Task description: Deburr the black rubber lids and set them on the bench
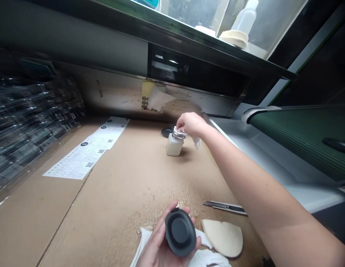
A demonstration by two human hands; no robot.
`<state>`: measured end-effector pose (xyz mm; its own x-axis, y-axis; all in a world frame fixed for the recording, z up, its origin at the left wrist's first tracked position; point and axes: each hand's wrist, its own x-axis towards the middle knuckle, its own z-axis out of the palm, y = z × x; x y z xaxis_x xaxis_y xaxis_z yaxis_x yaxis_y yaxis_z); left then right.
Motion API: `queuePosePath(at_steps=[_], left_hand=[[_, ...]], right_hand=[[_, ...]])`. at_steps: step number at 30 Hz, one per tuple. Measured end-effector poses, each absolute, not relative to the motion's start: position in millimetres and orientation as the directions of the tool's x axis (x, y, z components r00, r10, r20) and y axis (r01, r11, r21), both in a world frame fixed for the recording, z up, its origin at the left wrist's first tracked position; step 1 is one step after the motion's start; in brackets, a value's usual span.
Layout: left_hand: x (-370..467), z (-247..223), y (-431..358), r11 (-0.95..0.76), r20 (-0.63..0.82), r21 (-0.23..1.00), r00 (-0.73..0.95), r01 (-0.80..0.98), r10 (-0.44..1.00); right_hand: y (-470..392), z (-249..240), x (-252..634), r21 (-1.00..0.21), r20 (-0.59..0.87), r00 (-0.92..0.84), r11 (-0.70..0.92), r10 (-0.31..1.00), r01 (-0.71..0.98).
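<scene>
Left hand (159, 246): while its fingers are curling part-closed, it is cradling the black cup (180, 231), probably light and stiff; rim suits gripping.
Right hand (191, 124): is pinching white cloth (197, 143) at the bottle's neck.
Bottle (173, 145): is standing on cardboard (119, 185), likely smooth; sides suit gripping.

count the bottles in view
2: a squat bottle at the right hand, another bottle at the top, right of centre. More may be hidden.

The brown worktop (125, 193) has a bottle (174, 145) and black disc (166, 132) by the right hand (190, 124), papers (87, 150) left of it, and a white cloth (208, 258), pad (224, 238) and knife (226, 207) near the left hand (161, 244).
</scene>
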<state>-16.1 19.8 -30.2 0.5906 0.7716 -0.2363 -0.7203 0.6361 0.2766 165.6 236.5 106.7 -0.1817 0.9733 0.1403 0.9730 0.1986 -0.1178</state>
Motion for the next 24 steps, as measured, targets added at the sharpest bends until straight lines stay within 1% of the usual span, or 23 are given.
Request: queuePosePath(at_steps=[3, 9, 13, 16, 17, 18, 20, 22, 24], left_hand=[[-15.1, -27.3, 18.7, 0.634, -0.232, 0.265, 0.59, -0.726, 0.773], [-14.7, -25.5, 19.0, 0.606, -0.211, 0.328, 0.569, -0.725, 0.795], [-14.6, -24.8, 19.3, 0.598, -0.177, 0.34, 0.575, -0.726, 0.799], [-13.6, -22.8, 18.4, 0.593, -0.197, 0.362, 0.563, -0.719, 0.803], [-12.9, -21.5, 17.8, 0.597, -0.218, 0.367, 0.558, -0.713, 0.801], [-12.0, -19.8, 17.0, 0.603, -0.242, 0.369, 0.553, -0.707, 0.797], [-9.8, -15.3, 15.3, 0.614, -0.29, 0.347, 0.542, -0.708, 0.789], [-7.2, -9.6, 13.6, 0.627, -0.331, 0.279, 0.54, -0.727, 0.774], [-4.9, -3.7, 12.5, 0.636, -0.369, 0.205, 0.543, -0.744, 0.754]], right_hand=[[235.5, 105.3, 165.5, -0.095, 0.138, -0.176, 0.19, 0.975, 0.977], [234.1, 103.6, 162.6, -0.079, 0.178, -0.166, 0.182, 0.97, 0.98], [211.0, 113.2, 162.9, -0.074, 0.283, -0.161, 0.189, 0.946, 0.979], [165.3, 115.8, 161.2, -0.095, 0.37, -0.185, 0.235, 0.91, 0.967], [146.1, 113.2, 159.6, -0.118, 0.382, -0.232, 0.296, 0.895, 0.948], [126.4, 108.7, 157.5, -0.15, 0.359, -0.29, 0.362, 0.887, 0.92], [90.0, 94.9, 152.2, -0.246, 0.229, -0.398, 0.449, 0.888, 0.859], [63.2, 78.3, 147.0, -0.362, 0.119, -0.427, 0.44, 0.896, 0.822], [48.6, 63.6, 143.6, -0.455, 0.08, -0.406, 0.396, 0.91, 0.798]])
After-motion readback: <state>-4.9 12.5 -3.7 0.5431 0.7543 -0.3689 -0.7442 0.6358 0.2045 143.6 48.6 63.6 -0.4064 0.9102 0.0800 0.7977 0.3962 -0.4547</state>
